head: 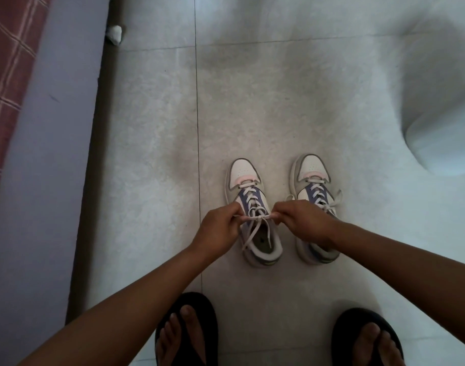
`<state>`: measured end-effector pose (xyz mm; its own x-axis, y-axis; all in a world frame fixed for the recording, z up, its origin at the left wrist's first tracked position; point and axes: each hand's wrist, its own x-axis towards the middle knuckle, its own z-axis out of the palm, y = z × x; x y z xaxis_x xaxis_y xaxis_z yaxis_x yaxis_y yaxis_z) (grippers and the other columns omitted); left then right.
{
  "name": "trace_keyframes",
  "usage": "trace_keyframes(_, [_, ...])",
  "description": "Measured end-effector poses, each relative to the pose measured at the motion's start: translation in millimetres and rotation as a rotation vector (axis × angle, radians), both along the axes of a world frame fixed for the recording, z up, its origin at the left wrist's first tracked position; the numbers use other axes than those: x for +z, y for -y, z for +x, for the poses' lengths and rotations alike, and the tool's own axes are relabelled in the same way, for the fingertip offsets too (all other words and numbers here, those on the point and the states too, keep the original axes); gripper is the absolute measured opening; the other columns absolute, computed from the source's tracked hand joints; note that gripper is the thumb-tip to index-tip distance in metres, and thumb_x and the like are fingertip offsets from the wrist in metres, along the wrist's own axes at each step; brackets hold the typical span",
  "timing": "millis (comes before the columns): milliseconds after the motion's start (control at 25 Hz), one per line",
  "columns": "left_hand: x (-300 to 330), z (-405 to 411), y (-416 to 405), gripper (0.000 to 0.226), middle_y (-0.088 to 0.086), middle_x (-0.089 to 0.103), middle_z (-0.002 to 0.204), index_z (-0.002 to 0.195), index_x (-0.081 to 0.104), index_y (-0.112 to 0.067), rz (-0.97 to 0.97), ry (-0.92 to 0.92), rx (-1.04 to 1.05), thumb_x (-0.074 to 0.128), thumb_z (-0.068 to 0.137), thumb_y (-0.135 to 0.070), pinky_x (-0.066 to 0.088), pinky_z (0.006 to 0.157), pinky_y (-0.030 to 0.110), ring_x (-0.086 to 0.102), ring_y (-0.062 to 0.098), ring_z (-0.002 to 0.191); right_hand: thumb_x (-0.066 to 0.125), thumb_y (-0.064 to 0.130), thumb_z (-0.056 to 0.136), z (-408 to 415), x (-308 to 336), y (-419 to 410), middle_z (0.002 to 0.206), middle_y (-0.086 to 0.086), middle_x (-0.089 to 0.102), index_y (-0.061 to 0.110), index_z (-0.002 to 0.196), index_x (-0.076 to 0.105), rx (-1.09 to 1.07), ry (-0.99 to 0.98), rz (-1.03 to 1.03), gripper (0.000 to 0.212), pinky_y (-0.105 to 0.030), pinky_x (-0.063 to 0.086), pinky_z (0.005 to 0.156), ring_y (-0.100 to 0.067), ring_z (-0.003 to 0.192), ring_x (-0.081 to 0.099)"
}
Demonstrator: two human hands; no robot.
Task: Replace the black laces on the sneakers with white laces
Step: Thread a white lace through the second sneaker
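Observation:
Two white sneakers with purple tongues stand side by side on the tiled floor, toes pointing away from me. The left sneaker [248, 180] carries a white lace [255, 217] crossed up its eyelets. My left hand [221, 225] and my right hand [300, 220] each pinch a part of that lace above the shoe's opening and hold it stretched sideways between them. Two loose lace ends hang down into the shoe. The right sneaker [312, 173] is laced in white too, with a tied bow [334, 200] beside my right wrist. No black lace is in view.
My feet in black flip-flops [189, 331] stand just behind the shoes. A bed with a purple side [54, 128] and a red checked cover runs along the left. A white rounded object [445, 122] sits at the right edge. A small white lump [114, 34] lies by the bed.

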<state>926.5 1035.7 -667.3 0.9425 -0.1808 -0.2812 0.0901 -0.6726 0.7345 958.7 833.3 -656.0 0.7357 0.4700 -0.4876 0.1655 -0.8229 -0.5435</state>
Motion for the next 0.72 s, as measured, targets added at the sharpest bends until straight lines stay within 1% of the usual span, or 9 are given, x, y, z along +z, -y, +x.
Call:
trace_keyframes(40, [-2.6, -2.5, 0.0, 0.014, -0.009, 0.057, 0.066, 0.077, 0.057, -0.013, -0.02, -0.029, 0.025, 0.059, 0.091, -0.016, 0.039, 0.056, 0.014, 0.052, 0.001, 0.059, 0.044, 0.029, 0.098, 0.8, -1.0, 1.7, 0.085, 0.001, 0.063, 0.017, 0.087, 0.062, -0.012, -0.018, 0.011, 0.023, -0.032, 0.043, 0.072, -0.018, 0.083, 0.058])
trace_keyframes(120, [-7.2, -4.6, -0.8, 0.017, -0.011, 0.054, 0.063, 0.076, 0.055, -0.015, -0.031, -0.087, 0.074, 0.058, 0.092, -0.018, 0.038, 0.054, 0.011, 0.049, -0.003, 0.056, 0.044, 0.029, 0.098, 1.8, -2.0, 4.5, 0.086, -0.001, 0.064, 0.021, 0.082, 0.059, -0.022, -0.03, 0.004, 0.023, -0.03, 0.042, 0.072, -0.016, 0.081, 0.056])
trace_keyframes(240, [-10.6, -3.1, -5.1, 0.018, -0.009, 0.056, 0.063, 0.077, 0.055, -0.014, -0.024, -0.144, 0.117, 0.057, 0.093, -0.021, 0.037, 0.053, 0.009, 0.047, -0.002, 0.054, 0.043, 0.029, 0.098, 4.1, -1.1, 7.7, 0.078, 0.003, 0.058, 0.022, 0.077, 0.053, -0.003, -0.031, -0.01, 0.025, -0.026, 0.034, 0.065, -0.013, 0.074, 0.051])
trace_keyframes(360, [-15.7, -3.1, -9.7, 0.019, -0.006, 0.057, 0.064, 0.075, 0.054, -0.016, -0.017, -0.182, 0.145, 0.057, 0.092, -0.023, 0.037, 0.052, 0.011, 0.048, 0.001, 0.056, 0.043, 0.03, 0.098, 4.8, -2.7, 10.4, 0.069, 0.009, 0.051, 0.022, 0.075, 0.053, 0.0, -0.024, -0.013, 0.027, -0.022, 0.03, 0.06, -0.011, 0.07, 0.048])
trace_keyframes(400, [-17.4, -3.2, -10.4, 0.019, -0.004, 0.058, 0.065, 0.076, 0.055, -0.015, -0.01, -0.198, 0.156, 0.057, 0.092, -0.024, 0.036, 0.052, 0.012, 0.049, 0.003, 0.058, 0.043, 0.03, 0.098, 4.6, -3.1, 10.8, 0.068, 0.011, 0.049, 0.022, 0.074, 0.052, -0.003, -0.026, -0.013, 0.027, -0.022, 0.03, 0.059, -0.011, 0.069, 0.047])
trace_keyframes(520, [-22.6, -3.8, -10.1, 0.018, -0.001, 0.062, 0.068, 0.077, 0.057, -0.014, -0.042, -0.263, 0.201, 0.057, 0.092, -0.024, 0.043, 0.061, 0.024, 0.055, 0.01, 0.064, 0.043, 0.031, 0.098, 4.1, -5.0, 12.3, 0.067, 0.011, 0.049, 0.024, 0.073, 0.052, -0.019, -0.029, -0.018, 0.028, -0.021, 0.032, 0.059, -0.011, 0.07, 0.048])
trace_keyframes(600, [-22.3, -6.0, -15.0, 0.019, -0.003, 0.063, 0.068, 0.075, 0.056, -0.017, -0.087, -0.313, 0.196, 0.057, 0.093, -0.024, 0.045, 0.062, 0.023, 0.059, 0.006, 0.065, 0.043, 0.032, 0.098, 3.6, -5.3, 11.4, 0.072, 0.01, 0.053, 0.024, 0.075, 0.055, -0.042, -0.061, -0.016, 0.028, -0.024, 0.033, 0.063, -0.011, 0.072, 0.05])
trace_keyframes(680, [-21.4, -6.6, -23.4, 0.018, -0.005, 0.065, 0.071, 0.076, 0.057, -0.017, -0.194, -0.379, 0.117, 0.057, 0.093, -0.022, 0.047, 0.066, 0.022, 0.061, 0.001, 0.065, 0.043, 0.033, 0.098, 4.4, -6.4, 6.1, 0.079, 0.005, 0.06, 0.023, 0.08, 0.061, -0.016, -0.099, -0.023, 0.027, -0.027, 0.037, 0.067, -0.013, 0.077, 0.054])
trace_keyframes(720, [-19.8, -5.6, -24.3, 0.017, -0.004, 0.067, 0.073, 0.078, 0.059, -0.017, -0.244, -0.421, 0.076, 0.056, 0.093, -0.023, 0.05, 0.07, 0.024, 0.062, 0.001, 0.067, 0.044, 0.034, 0.098, 5.3, -7.6, 3.4, 0.083, 0.001, 0.063, 0.02, 0.084, 0.064, 0.019, -0.108, -0.033, 0.028, -0.028, 0.04, 0.069, -0.014, 0.078, 0.056])
